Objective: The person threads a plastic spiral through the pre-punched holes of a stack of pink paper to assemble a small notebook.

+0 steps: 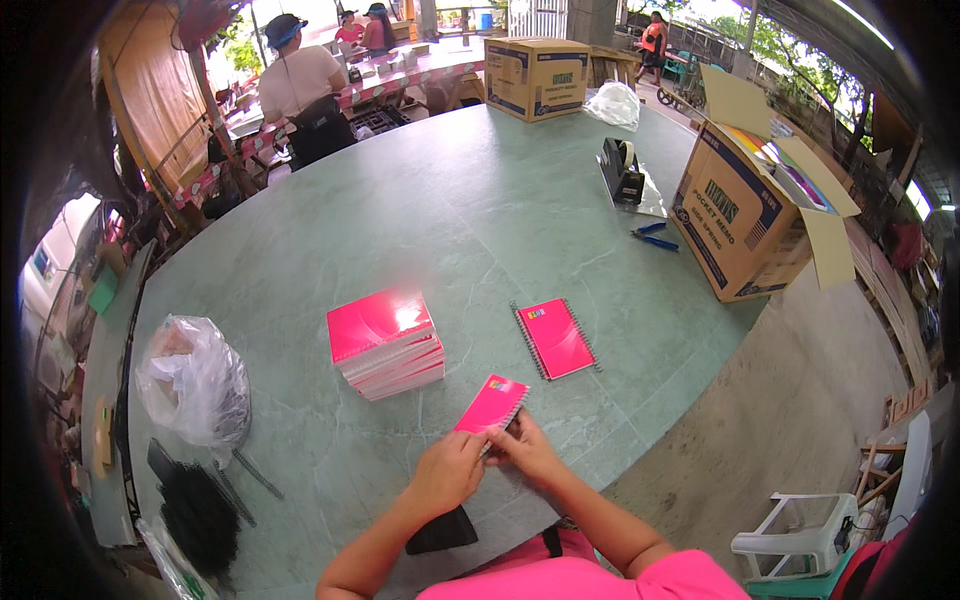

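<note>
From my remote seat I had the left hand (452, 470) and right hand (530, 452) both curled closed on a pink spiral notebook (490, 402) above the tabletop (480, 230) near its front edge, figuring it'd be light, bendy, slick-covered, best gripped along the coil (517, 407)

Open-sided workshop, trees (815, 75) visible outside. Broad green surface (420, 230) carries stacked pink notebooks (383, 335), tape dispenser (622, 180), blue-handled pliers (656, 240) and cardboard cartons (732, 210). Person (300, 80) seated at another surface (420, 76) beyond.
</note>
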Motion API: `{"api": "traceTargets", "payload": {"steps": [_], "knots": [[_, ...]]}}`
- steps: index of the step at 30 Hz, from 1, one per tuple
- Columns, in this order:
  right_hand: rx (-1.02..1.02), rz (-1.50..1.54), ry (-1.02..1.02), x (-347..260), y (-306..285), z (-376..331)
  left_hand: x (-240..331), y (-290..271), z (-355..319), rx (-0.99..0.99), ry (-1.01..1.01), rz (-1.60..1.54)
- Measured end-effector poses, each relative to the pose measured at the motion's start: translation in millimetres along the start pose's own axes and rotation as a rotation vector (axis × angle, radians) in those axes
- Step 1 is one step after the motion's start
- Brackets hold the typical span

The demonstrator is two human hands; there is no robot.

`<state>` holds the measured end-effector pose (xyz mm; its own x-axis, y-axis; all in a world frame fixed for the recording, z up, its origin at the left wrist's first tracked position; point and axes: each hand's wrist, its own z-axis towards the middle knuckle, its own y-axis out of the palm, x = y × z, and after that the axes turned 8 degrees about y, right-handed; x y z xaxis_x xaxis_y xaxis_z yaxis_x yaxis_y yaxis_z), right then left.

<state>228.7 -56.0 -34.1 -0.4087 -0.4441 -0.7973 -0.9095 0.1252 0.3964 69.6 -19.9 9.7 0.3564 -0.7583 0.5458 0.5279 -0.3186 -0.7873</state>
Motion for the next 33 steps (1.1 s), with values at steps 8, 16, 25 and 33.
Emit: {"api": "traceTargets", "payload": {"steps": [8,16,25,33], "knots": [[0.130,-0.688,-0.432,-54,-43,-22,-9,-24,13,0.216,-0.022,-0.117],[0.654,-1.230,-0.865,-96,-95,27,-35,-24,-10,0.293,-0.046,0.077],[0.489,-1.479,-0.711,-63,-121,30,-53,-20,-36,0.292,-0.116,0.088],[0.442,-1.438,-0.792,-59,-118,35,-55,-23,-37,0.338,-0.045,0.131]]}}
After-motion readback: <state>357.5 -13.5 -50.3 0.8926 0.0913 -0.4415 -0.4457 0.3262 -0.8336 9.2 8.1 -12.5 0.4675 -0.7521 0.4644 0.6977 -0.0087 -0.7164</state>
